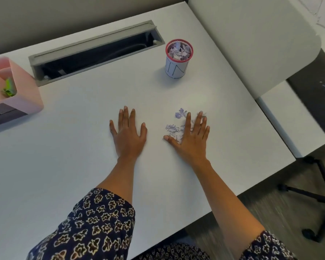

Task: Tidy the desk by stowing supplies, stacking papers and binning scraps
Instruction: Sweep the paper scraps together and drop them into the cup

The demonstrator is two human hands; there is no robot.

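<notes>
Right hand (189, 136) rests flat, fingers (188, 121) straight and gripping nothing, atop purple paper scraps (170, 127); the scrap-filled cup (178, 59) stands well beyond them.

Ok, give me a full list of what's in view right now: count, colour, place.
desk: one, white, fills the view
scraps: several, purple, loose on the desk under and left of the right hand
cup: one, white with a red rim, far side of the desk, full of purple scraps
organiser: one, pink, left edge of the desk
green item: one, inside the organiser; type unclear
cable slot: one, grey, lid open, back of the desk
side desk: one, white, right
black item: one, far right, lower down
chair base: one, black, on the floor at right
left hand: flat on the desk
right hand: flat on the scraps
sleeves: two, navy print
</notes>
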